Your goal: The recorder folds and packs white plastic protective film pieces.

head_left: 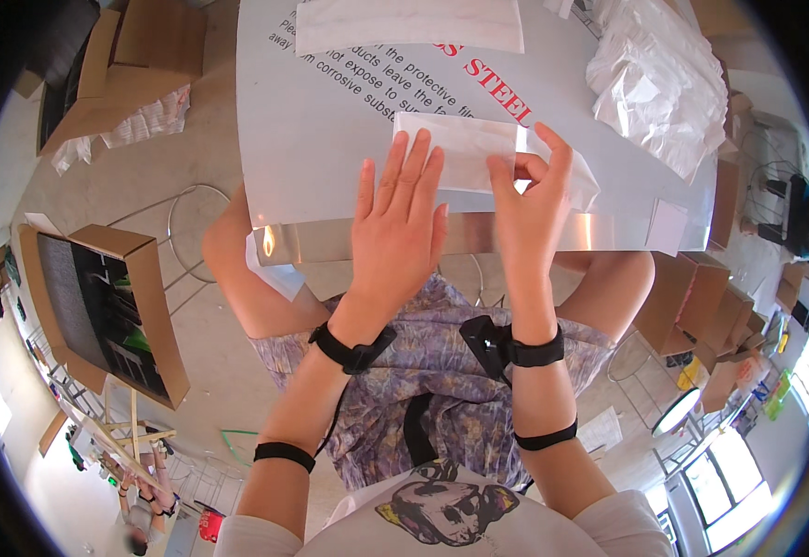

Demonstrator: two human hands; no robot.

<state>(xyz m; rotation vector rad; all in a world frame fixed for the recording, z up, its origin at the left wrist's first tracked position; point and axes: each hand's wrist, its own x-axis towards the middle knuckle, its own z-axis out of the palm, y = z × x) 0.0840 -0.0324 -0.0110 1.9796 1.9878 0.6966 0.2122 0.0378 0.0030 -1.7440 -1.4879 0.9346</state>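
- Thin plastic bag (460, 148) is lying flat near the table (330, 139) edge, looking light, floppy, slippery.
- Left hand (400, 232) is pressing it down, fingers spread slightly apart.
- Right hand (530, 200) is pinching its right edge, probably the best grip.
- More bags (655, 84) are piling up further back.

We see a table (330, 139) of sheet metal under a smooth, semi-glossy white protective film; its bare front edge (330, 243) is mirror-bright. The small bag (465, 153) under our left hand (395, 227) and right hand (530, 200) looks like thin translucent plastic, slightly glossy. The pile of bags (655, 79) is the same crinkled film. The wrist straps (353, 353) are matt black fabric. The boxes (117, 306) are matt brown cardboard.
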